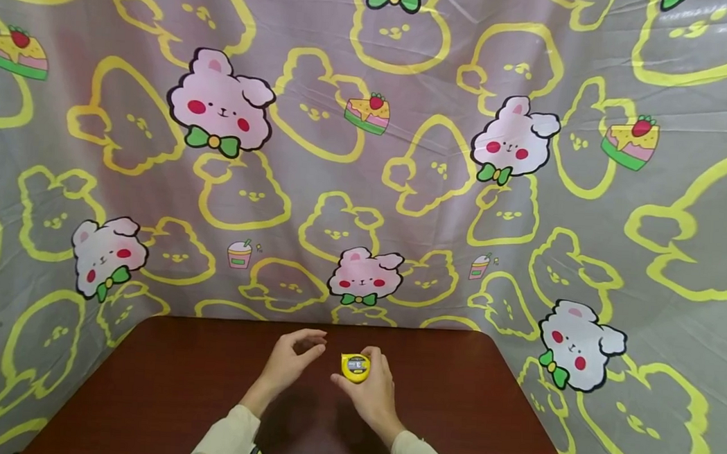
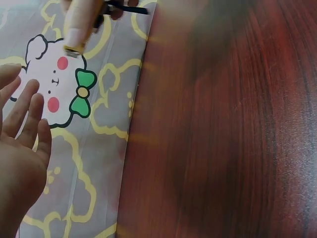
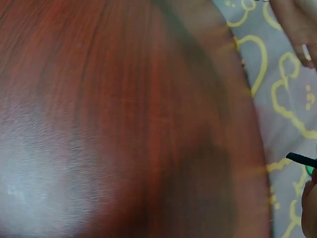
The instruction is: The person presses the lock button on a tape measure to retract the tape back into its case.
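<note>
A yellow tape measure (image 1: 355,369) with a dark and grey round label is held in my right hand (image 1: 375,391), above the table, the thumb on its near side and fingers behind it. A black strap (image 3: 301,159) hangs from it in the right wrist view. My left hand (image 1: 289,361) is raised to the left of the tape measure, apart from it, with nothing in it. In the left wrist view the fingers of my left hand (image 2: 25,148) are spread and slightly bent. The right hand in that view is partly cut off by the top edge.
Beneath both hands lies a dark red-brown wooden table (image 1: 465,400) with rounded far corners. A grey curtain (image 1: 316,175) printed with yellow outlines and white rabbit faces hangs behind and on both sides of it.
</note>
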